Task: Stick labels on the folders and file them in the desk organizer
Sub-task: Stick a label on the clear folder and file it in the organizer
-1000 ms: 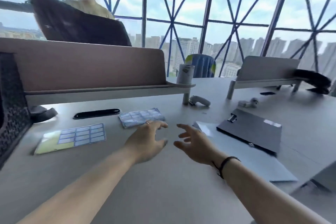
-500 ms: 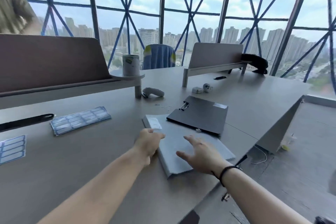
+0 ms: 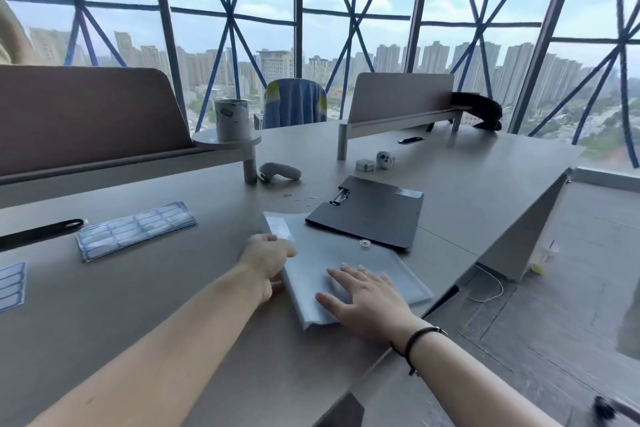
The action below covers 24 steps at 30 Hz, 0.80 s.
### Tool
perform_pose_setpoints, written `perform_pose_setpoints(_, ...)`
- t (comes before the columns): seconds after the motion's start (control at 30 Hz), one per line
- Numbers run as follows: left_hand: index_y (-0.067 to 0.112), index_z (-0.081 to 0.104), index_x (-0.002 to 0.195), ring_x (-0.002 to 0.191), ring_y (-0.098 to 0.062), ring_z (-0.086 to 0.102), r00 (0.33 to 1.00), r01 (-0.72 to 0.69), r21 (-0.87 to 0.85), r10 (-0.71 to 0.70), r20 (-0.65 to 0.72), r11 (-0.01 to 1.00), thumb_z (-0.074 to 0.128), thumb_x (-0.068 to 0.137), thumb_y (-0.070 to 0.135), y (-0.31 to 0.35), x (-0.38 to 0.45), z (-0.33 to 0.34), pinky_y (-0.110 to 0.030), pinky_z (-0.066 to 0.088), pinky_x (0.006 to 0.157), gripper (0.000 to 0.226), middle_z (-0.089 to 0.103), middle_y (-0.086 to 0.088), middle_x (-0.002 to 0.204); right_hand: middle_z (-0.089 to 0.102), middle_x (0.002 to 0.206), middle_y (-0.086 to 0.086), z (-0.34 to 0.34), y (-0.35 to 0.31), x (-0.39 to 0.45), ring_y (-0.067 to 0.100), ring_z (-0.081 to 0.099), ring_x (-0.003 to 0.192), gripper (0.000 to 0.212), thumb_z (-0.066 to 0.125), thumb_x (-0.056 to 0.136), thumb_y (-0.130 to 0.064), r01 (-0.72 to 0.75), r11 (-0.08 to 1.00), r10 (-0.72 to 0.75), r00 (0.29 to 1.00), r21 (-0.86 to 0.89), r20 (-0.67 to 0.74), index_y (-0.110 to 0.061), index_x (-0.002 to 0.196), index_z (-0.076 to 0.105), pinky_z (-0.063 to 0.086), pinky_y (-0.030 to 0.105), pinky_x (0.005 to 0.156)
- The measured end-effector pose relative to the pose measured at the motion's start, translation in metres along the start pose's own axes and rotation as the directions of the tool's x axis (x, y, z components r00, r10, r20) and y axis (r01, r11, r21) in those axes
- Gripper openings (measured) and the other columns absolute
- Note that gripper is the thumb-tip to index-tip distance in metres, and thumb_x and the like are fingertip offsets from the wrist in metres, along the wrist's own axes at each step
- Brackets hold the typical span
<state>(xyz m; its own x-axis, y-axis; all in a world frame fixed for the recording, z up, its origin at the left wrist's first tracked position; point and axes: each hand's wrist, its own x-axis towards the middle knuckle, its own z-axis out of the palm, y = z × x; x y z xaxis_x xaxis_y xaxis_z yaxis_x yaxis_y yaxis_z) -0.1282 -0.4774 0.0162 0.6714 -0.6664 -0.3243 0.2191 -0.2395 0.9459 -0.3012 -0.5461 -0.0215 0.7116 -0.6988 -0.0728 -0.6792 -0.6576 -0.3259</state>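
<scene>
- left hand [image 3: 266, 262] at the left long edge of the translucent grey folder [image 3: 374, 263]; fingers curled over that edge, thumb side low against the desk [image 3: 138, 295], so it grips the folder edge
- right hand [image 3: 367, 302] flat on top of the folder near its front end, fingers spread and straight, palm down, pressing; black cord bracelet [image 3: 414, 340] on that wrist
- folder lies flat on the desk, close to the desk's right edge, long axis running away from the person and slightly left; front corner near the desk edge
- white label [image 3: 281, 229] already on the folder's far left corner, just beyond the left hand's knuckles
- round snap button [image 3: 364, 243] on the folder near its right edge
- dark clipboard-style folder [image 3: 374, 210] lies just behind, its near corner overlapping the grey folder's far right part; metal clip [image 3: 340, 197] at its left end, pale label patch at its far right corner
- stack of blue-bordered label sheets [image 3: 135, 229] to the left on the desk, well apart from the folder; second label sheet [image 3: 12, 286] cut off at the left frame edge
- black flat strap-like item [image 3: 38, 231] behind the label stack
- can [image 3: 232, 120] on the round shelf end of the divider [image 3: 86, 114]; grey controller [image 3: 280, 172] beside the shelf post
- small white items [image 3: 375, 161] further back, too small to identify
- desk organizer not in view
</scene>
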Motion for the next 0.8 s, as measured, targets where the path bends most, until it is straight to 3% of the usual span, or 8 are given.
perform_pose_setpoints(0.1, 0.020, 0.049, 0.135, 0.112, -0.027, 0.058, 0.989, -0.129, 0.265, 0.143, -0.031, 0.956, 0.075, 0.082, 0.010, -0.012, 0.004, -0.002, -0.032, 0.048, 0.088, 0.059, 0.051, -0.011, 0.135, 0.021, 0.163, -0.009, 0.001, -0.006, -0.007, 0.013, 0.011, 0.152, 0.079, 0.035, 0.088, -0.077, 0.043, 0.998, -0.043, 0.999, 0.036, -0.006, -0.043, 0.155, 0.012, 0.007, 0.041, 0.123)
perform_pose_setpoints(0.2, 0.028, 0.043, 0.143, 0.125, -0.025, 0.045, 0.970, -0.195, 0.528, 0.241, -0.020, 0.826, 0.076, 0.082, 0.021, -0.014, -0.002, -0.010, -0.025, 0.040, 0.098, 0.070, 0.037, -0.017, 0.144, 0.036, 0.157, -0.005, 0.001, -0.012, -0.017, 0.017, 0.022, 0.148, 0.081, 0.042, 0.088, -0.073, 0.097, 0.995, -0.095, 0.995, 0.035, -0.042, -0.042, 0.156, 0.010, 0.016, 0.036, 0.121)
perform_pose_setpoints(0.33, 0.026, 0.039, 0.148, 0.142, -0.022, 0.027, 0.958, -0.234, 0.663, 0.285, 0.034, 0.711, 0.075, 0.082, 0.019, -0.019, -0.005, -0.038, -0.022, 0.029, 0.108, 0.075, 0.018, -0.016, 0.156, 0.050, 0.143, -0.009, -0.002, -0.018, -0.020, 0.015, 0.037, 0.134, 0.080, 0.051, 0.087, -0.069, 0.160, 0.985, -0.155, 0.985, 0.064, -0.076, -0.044, 0.154, 0.015, 0.030, 0.032, 0.112)
perform_pose_setpoints(0.43, 0.028, 0.041, 0.149, 0.150, -0.021, 0.020, 0.957, -0.233, 0.750, 0.283, 0.063, 0.620, 0.077, 0.079, 0.027, -0.026, -0.014, -0.069, -0.025, 0.024, 0.114, 0.079, 0.007, -0.008, 0.166, 0.043, 0.150, -0.009, 0.000, -0.029, -0.013, 0.013, 0.031, 0.140, 0.075, 0.052, 0.088, -0.067, 0.189, 0.982, -0.186, 0.978, 0.027, -0.099, -0.042, 0.153, 0.023, 0.026, 0.031, 0.115)
perform_pose_setpoints(0.53, 0.030, 0.041, 0.149, 0.151, -0.017, 0.023, 0.965, -0.218, 0.817, 0.245, 0.097, 0.534, 0.075, 0.077, 0.039, -0.031, -0.029, -0.107, -0.026, 0.023, 0.118, 0.080, 0.011, 0.002, 0.168, 0.031, 0.158, -0.011, 0.005, -0.046, 0.000, 0.012, 0.021, 0.147, 0.076, 0.051, 0.088, -0.068, 0.219, 0.975, -0.220, 0.974, -0.025, -0.057, -0.041, 0.153, 0.024, 0.019, 0.032, 0.118)
perform_pose_setpoints(0.63, 0.032, 0.046, 0.146, 0.147, -0.013, 0.033, 0.979, -0.160, 0.837, 0.193, 0.066, 0.523, 0.076, 0.076, 0.041, -0.035, -0.046, -0.151, -0.024, 0.028, 0.116, 0.076, 0.025, 0.009, 0.164, 0.021, 0.163, -0.009, 0.015, -0.071, 0.017, 0.014, 0.016, 0.150, 0.078, 0.053, 0.086, -0.070, 0.260, 0.966, -0.260, 0.965, 0.003, 0.024, -0.042, 0.153, 0.025, 0.013, 0.036, 0.122)
perform_pose_setpoints(0.73, 0.036, 0.048, 0.144, 0.139, -0.009, 0.044, 0.987, -0.080, 0.848, 0.162, -0.006, 0.524, 0.067, 0.057, 0.059, -0.041, -0.065, -0.198, -0.027, 0.034, 0.115, 0.092, 0.043, 0.010, 0.155, 0.020, 0.163, -0.010, 0.027, -0.100, 0.033, 0.012, 0.014, 0.151, 0.079, 0.055, 0.084, -0.071, 0.321, 0.946, -0.322, 0.945, 0.042, 0.047, -0.040, 0.152, 0.029, 0.013, 0.039, 0.122)
perform_pose_setpoints(0.8, 0.042, 0.042, 0.147, 0.138, -0.010, 0.045, 0.986, -0.039, 0.876, 0.162, -0.045, 0.480, 0.058, 0.051, 0.069, -0.045, -0.076, -0.227, -0.029, 0.036, 0.114, 0.101, 0.046, 0.012, 0.153, 0.025, 0.161, -0.012, 0.038, -0.120, 0.039, 0.011, 0.015, 0.151, 0.081, 0.055, 0.082, -0.074, 0.370, 0.928, -0.372, 0.925, 0.035, 0.075, -0.040, 0.150, 0.031, 0.013, 0.041, 0.122)
